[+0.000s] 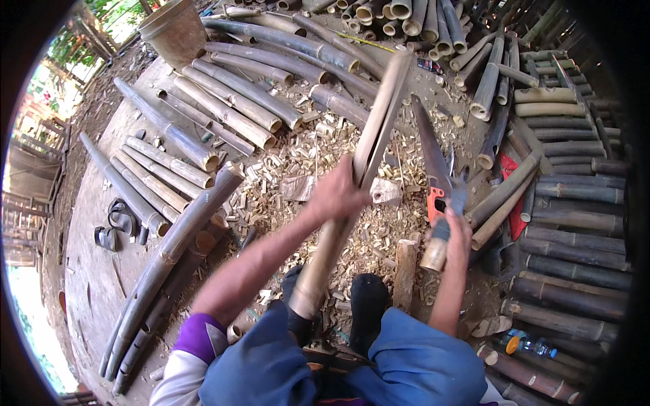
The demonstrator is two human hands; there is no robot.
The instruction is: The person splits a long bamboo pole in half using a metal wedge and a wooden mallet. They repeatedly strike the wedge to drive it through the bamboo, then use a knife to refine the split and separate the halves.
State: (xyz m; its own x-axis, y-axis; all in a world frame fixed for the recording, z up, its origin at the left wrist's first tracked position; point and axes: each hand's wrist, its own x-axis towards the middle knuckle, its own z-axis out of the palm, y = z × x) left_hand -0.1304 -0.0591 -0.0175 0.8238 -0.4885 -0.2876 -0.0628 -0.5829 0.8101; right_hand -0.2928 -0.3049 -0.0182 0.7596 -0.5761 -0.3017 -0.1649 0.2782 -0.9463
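Note:
My left hand (338, 191) is wrapped round a bamboo pole (384, 101) that slants from between my knees up to the right. A long dark slot runs down the pole's upper part. To the right, my right hand (459, 237) is closed on a short hand tool (434, 254) with a thick, round, pale-ended handle; its grey head is blurred, so I cannot tell the kind. Just beyond that hand lies a handsaw (433, 152) with an orange handle, its blade pointing away. A pale block with a hole (386, 192) lies behind the pole.
Wood chips (271, 176) cover the ground around my feet. Cut bamboo poles (230, 108) lie at the left and far side. Stacked bamboo (569, 223) lines the right. A bucket (173, 34) stands far left; a bottle (535, 345) lies near right.

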